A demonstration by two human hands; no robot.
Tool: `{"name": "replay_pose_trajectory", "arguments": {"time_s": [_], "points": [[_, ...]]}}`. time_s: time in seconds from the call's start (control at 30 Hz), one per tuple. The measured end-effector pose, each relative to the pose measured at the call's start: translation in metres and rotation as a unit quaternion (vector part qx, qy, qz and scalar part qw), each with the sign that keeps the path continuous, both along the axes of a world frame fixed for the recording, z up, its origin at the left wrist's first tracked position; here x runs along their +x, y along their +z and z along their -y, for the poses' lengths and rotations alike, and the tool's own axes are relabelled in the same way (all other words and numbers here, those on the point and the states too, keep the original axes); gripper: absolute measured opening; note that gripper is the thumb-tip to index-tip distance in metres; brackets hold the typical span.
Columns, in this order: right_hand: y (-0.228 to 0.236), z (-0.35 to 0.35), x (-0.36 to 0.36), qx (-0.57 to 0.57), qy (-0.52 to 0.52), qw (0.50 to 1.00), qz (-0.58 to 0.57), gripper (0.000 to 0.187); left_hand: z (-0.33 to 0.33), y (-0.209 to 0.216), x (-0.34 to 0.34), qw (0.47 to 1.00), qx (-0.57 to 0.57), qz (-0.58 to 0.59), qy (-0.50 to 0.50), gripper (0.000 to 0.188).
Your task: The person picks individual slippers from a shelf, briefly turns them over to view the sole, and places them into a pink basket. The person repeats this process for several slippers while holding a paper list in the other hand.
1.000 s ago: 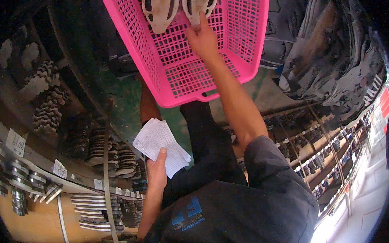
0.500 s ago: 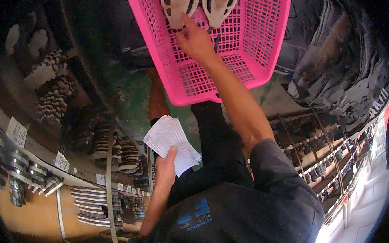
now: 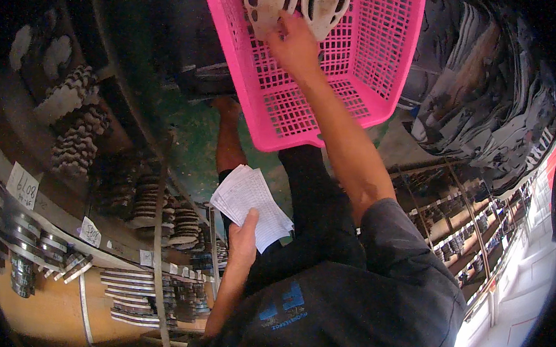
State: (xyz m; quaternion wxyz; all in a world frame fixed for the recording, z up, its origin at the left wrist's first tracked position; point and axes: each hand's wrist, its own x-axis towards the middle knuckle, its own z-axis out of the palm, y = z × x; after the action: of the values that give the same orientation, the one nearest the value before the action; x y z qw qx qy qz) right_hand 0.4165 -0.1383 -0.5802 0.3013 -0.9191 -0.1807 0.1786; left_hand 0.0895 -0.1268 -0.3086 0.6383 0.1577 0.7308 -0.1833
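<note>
My left hand (image 3: pixel 244 238) is closed on a fanned stack of paper sheets (image 3: pixel 257 204) with printed grids, its thumb lying on top. Over the pink plastic basket (image 3: pixel 289 142), my right hand (image 3: pixel 296 47) reaches in with bent fingers. Those fingers are at the lower end of a beige sole-shaped piece (image 3: pixel 266 7) with cut-out slots; what they hold, if anything, is hidden. A second, similar piece (image 3: pixel 326 14) lies to its right. The top of the frame cuts off both pieces.
Along the left, a shelf (image 3: pixel 51 236) bears stacks of metal-edged shapes with paper labels. Dark folded sheets (image 3: pixel 486 103) are piled right of the basket. Another loaded rack (image 3: pixel 453 216) runs down the right side. Green floor (image 3: pixel 193 149) shows below the basket.
My right hand has moved farther up along the left beige piece, and its fingers are more bent. The basket and the papers appear slightly farther right in view.
</note>
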Motion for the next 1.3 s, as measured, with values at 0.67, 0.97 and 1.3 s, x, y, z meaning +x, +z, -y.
{"name": "replay_pose_trajectory", "arguments": {"time_s": [0.67, 0.97, 1.3], "points": [[-0.002, -0.110, 0.039, -0.302, -0.058, 0.951, 0.034, 0.105, -0.056, 0.008, -0.034, 0.998, 0.004, 0.045, -0.040, 0.055], [0.015, -0.057, 0.062, -0.141, 0.007, 0.988, -0.059, 0.066, -0.057, 0.002, -0.061, 0.999, 0.007, 0.051, 0.001, 0.054], [0.002, -0.022, 0.015, -0.092, -0.127, 0.986, -0.052, 0.056, -0.053, 0.009, -0.019, 0.995, 0.005, 0.020, -0.094, 0.052]]}}
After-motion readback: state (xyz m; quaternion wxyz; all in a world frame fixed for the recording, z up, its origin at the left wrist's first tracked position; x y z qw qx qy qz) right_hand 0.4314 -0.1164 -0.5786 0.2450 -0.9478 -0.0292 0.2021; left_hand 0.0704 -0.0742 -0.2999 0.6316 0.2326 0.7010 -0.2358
